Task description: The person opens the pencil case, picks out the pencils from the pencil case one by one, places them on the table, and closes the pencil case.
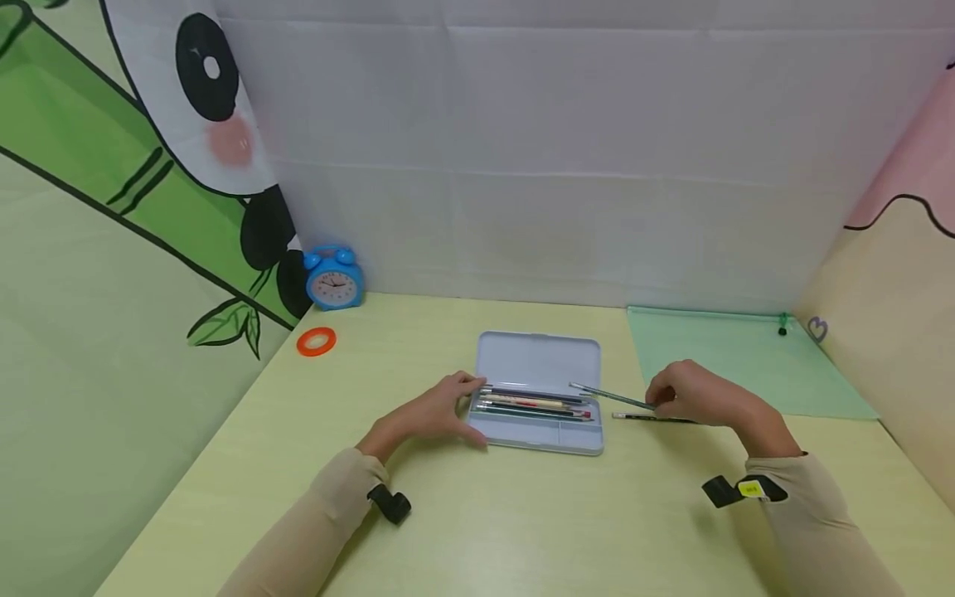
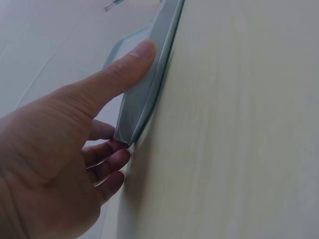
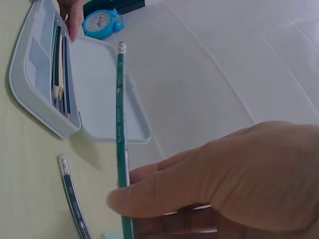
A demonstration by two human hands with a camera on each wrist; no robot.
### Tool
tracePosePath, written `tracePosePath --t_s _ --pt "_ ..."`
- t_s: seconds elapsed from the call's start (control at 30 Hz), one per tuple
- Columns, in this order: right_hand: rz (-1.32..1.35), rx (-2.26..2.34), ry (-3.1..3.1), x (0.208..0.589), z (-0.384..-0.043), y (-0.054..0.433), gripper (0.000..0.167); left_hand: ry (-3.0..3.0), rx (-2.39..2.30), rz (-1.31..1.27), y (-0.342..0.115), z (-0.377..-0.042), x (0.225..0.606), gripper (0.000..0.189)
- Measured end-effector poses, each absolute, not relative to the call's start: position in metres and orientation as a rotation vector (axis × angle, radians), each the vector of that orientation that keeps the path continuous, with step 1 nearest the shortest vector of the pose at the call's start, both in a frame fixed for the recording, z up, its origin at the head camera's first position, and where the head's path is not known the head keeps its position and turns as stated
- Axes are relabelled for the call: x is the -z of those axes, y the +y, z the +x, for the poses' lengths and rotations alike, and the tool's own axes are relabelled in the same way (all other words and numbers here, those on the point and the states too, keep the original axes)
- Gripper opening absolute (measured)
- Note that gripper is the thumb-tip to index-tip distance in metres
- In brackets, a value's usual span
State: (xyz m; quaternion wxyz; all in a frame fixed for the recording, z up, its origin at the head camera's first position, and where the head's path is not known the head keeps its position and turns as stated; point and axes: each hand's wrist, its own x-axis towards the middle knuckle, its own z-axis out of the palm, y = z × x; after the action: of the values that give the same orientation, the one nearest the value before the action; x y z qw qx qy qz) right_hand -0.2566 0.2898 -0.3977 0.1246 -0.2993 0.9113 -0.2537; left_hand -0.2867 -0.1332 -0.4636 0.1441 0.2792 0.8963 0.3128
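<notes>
An open white pencil case [image 1: 515, 431] lies on the table with its lid [image 1: 537, 361] folded back. Several pencils [image 1: 531, 404] lie side by side in its tray. My left hand [image 1: 442, 412] grips the case's left end, thumb on the front wall [image 2: 144, 89] and fingers at the corner. To the right, my right hand [image 1: 694, 395] pinches a green pencil [image 3: 120, 109] between thumb and fingers. The pencil's metal-tipped end points toward the case and overlaps its right edge in the head view. Below that hand, a dark pencil [image 3: 74, 199] lies on the table.
A blue alarm clock [image 1: 335, 282] stands at the back left corner, with an orange ring [image 1: 317, 342] in front of it. A pale green sheet [image 1: 731, 356] covers the back right of the table. A white cloth wall [image 1: 537, 166] rises behind.
</notes>
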Motion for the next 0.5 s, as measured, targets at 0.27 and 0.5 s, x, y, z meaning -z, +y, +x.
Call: tracePosePath --t_s 0.27,0.5 --pt "-0.734 0.71 2.577 0.399 -0.253 0.318 0.012 2.577 -0.919 0.8 -0.133 -0.286 0.463 0.112" --pt "-0.586 0.575 2.59 0.404 -0.252 0.326 0.018 2.57 -0.927 0.789 -0.134 -0.284 0.46 0.111"
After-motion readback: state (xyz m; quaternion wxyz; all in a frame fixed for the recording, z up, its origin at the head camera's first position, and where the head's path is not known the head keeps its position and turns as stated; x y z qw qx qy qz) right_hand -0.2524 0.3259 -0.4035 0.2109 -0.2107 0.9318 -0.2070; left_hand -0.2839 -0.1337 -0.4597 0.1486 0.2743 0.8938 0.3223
